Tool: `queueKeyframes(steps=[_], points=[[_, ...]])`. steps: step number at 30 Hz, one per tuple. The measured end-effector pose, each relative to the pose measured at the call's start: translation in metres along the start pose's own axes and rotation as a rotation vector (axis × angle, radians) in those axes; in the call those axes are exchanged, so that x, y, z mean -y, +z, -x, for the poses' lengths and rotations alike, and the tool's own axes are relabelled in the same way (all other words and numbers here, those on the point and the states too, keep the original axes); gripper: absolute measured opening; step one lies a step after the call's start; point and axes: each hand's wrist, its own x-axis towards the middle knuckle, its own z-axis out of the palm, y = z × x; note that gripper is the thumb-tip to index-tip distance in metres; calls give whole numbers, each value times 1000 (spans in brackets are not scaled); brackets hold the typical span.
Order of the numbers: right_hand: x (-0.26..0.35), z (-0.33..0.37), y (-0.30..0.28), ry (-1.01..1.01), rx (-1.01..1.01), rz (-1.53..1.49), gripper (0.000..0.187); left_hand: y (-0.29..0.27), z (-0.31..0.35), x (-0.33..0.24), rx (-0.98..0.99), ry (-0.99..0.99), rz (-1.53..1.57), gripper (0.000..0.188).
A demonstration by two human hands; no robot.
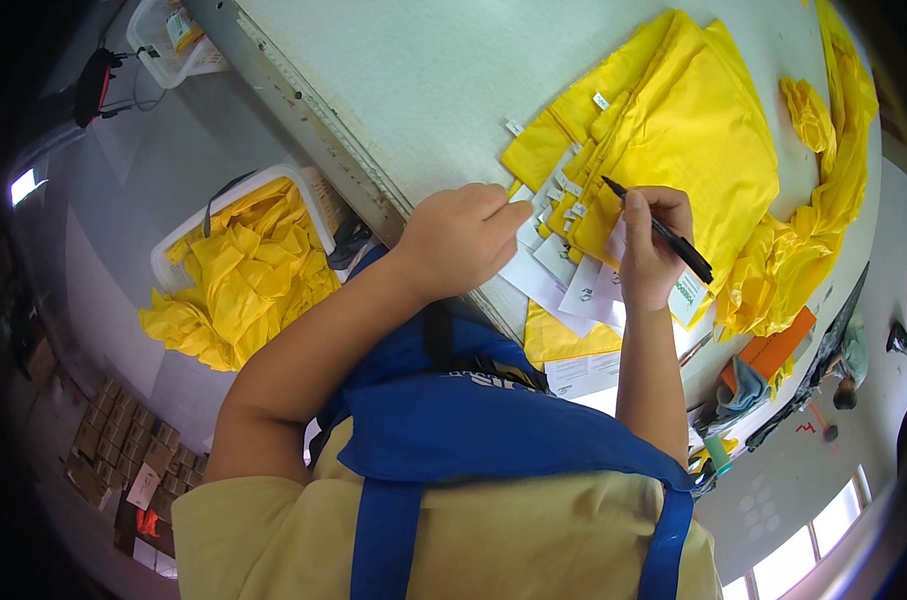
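Observation:
My right hand (656, 255) is closed round a black marker pen (678, 244), its tip pointing up and left over the yellow fabric. My left hand (466, 238) is curled at the near edge of the pile, beside the white papers; what its fingers hold, if anything, is hidden. Between the hands lies a stack of folded yellow fabric pieces (699, 120), with several small white tags (566, 186) along its left edge. White paper sheets (539, 280) stick out from under the stack, partly covered by my right hand.
A white basket (319, 205) heaped with yellow fabric (244, 275) stands left of the table (394, 70). More crumpled yellow fabric (834, 200) lies along the table's right side. An orange box (771, 348) and a grey-blue cloth (742, 388) are at the right. Another person (852, 360) is beyond.

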Motion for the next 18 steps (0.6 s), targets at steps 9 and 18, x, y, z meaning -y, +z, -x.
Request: queueKeyframes(steps=[9, 18], points=[[-3, -4, 17, 59, 123, 199, 15, 25, -16, -7, 162, -84, -142, 41], [-1, -7, 21, -86, 167, 428, 16, 29, -13, -2, 156, -81, -127, 39]])
